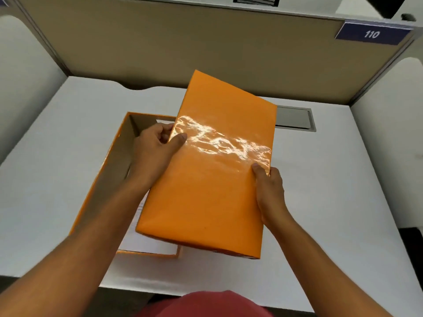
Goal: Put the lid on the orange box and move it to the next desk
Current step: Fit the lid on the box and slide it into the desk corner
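Both hands, left hand (158,143) and right hand (270,188), clasp the lid (210,170) by its long edges, above the open orange box (103,179). Judged light, stiff, glossy; edge grip suits it.

The glossy orange lid (206,179) carries a white glare streak, the open box (109,161) is orange outside and dull brown inside, the desk (332,191) is white, and a navy sign (372,34) bears white numerals.
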`<state>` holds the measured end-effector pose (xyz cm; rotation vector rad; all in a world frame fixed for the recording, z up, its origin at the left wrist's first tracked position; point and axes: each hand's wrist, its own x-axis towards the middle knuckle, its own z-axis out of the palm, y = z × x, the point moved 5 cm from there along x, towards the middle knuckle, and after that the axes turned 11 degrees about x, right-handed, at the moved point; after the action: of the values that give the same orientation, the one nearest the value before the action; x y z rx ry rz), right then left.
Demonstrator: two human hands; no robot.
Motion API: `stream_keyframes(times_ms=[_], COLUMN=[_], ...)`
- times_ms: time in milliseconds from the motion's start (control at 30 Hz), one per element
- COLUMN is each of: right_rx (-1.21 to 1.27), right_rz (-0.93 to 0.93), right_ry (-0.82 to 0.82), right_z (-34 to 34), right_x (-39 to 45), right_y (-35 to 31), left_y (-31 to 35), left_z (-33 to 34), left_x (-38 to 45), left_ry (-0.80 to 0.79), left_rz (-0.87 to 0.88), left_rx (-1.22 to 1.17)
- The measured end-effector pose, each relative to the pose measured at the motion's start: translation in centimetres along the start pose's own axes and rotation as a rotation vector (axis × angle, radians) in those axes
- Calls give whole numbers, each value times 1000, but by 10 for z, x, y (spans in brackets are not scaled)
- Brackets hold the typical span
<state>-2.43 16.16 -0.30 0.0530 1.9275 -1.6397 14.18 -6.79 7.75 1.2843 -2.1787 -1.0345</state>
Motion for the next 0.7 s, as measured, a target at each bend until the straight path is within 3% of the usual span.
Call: stream_keyframes(times_ms=[233, 467, 633, 700], right_rx=[-109, -233, -415, -488], right_rz=[-109, -220, -316, -347], right_ry=[-71, -121, -49, 89], right_z=[86, 147, 159, 163], right_x=[-47, -79, -84, -92], right_y=[7, 25, 35, 37], left_y=[-78, -152, -187, -192], left_z=[-76, -111, -107, -104], left_x=[5, 10, 19, 30], left_ry=[57, 105, 52, -33], left_rz=[-37, -49, -28, 19], left_rx=[45, 139, 174, 152])
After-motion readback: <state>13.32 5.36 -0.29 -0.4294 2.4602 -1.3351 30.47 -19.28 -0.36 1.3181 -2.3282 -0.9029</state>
